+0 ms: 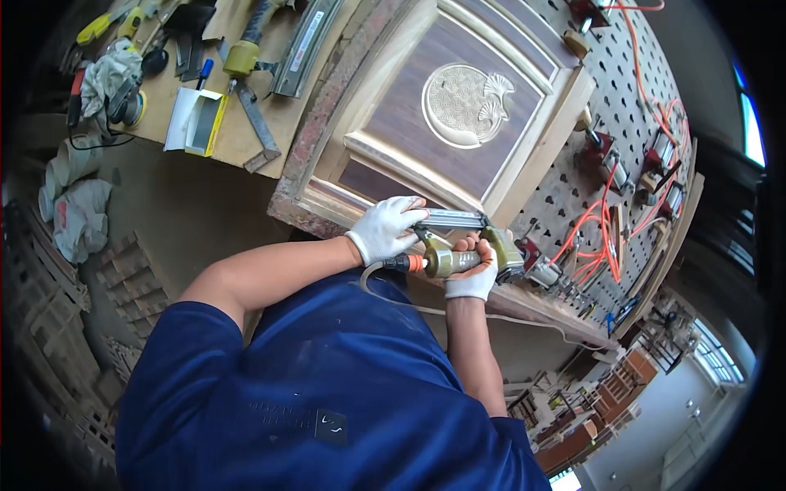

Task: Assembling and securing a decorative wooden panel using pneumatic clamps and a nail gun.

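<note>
My right hand (473, 277), in a white glove with bare fingertips, is wrapped round the handle of an olive-green air nail gun (508, 253). At the left end of the gun's silver magazine (454, 218) is my left hand (386, 230), gloved the same way, its fingers closed on that end. An air hose (378, 282) runs from an orange-and-black coupling at the handle's base. The gun is held just over the near edge of a framed wooden door panel (401, 102) with a round carved relief (467, 106).
A perforated metal worktable (565, 184) with red clamps (602, 151) and orange air lines (606, 237) lies to the right. On the left bench are a second nail gun (243, 57), an open box (196, 121), a square (258, 127) and a sander (128, 106). Wood pieces (135, 274) are stacked lower left.
</note>
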{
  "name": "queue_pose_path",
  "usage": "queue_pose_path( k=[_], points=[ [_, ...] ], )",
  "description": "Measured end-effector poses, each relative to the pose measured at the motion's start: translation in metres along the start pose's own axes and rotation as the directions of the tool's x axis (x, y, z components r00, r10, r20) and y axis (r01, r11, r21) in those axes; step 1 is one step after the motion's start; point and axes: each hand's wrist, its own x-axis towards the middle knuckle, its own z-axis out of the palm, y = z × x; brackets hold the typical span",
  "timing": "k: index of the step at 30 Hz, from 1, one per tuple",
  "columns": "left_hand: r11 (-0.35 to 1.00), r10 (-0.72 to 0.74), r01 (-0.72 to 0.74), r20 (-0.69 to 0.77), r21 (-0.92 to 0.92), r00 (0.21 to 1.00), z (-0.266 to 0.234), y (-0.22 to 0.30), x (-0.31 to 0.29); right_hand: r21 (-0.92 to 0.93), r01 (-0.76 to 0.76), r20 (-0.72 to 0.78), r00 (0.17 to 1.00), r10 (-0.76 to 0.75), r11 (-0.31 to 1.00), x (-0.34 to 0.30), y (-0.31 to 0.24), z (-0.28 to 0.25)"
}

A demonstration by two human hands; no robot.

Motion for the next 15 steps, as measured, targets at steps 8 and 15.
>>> queue_pose_path(
  k=[8,15],
  points=[
    [0.997,-0.057,0.02,0.581,0.071,0.812,0.01,-0.044,-0.014,0.153,0.162,-0.536,0.842,-0.056,0.975,-0.01,0.077,-0.052],
    [0.997,0.041,0.01,0.672,-0.072,0.739,0.025,-0.064,0.005,0.166,0.267,-0.642,0.76,-0.102,0.949,0.0,0.085,-0.068]
  ],
)
